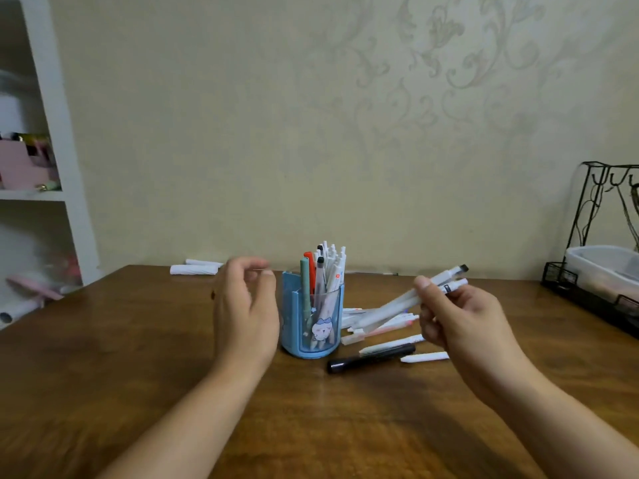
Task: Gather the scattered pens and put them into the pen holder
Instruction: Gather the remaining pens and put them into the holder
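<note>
Right hand (460, 326) grips two smooth white pens (397, 302) beside the translucent blue cylindrical pen holder (313, 323); left hand (245, 305) hovers loosely curled, its grip empty, over the wooden bench (138, 357).

one head-worn view looks forward and down, close over the wooden table (311, 426).

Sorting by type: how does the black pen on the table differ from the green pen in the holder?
The black pen lies flat on the table, loose; the green pen stands upright inside the blue pen holder. The black pen looks thicker. Neither is held.
</note>
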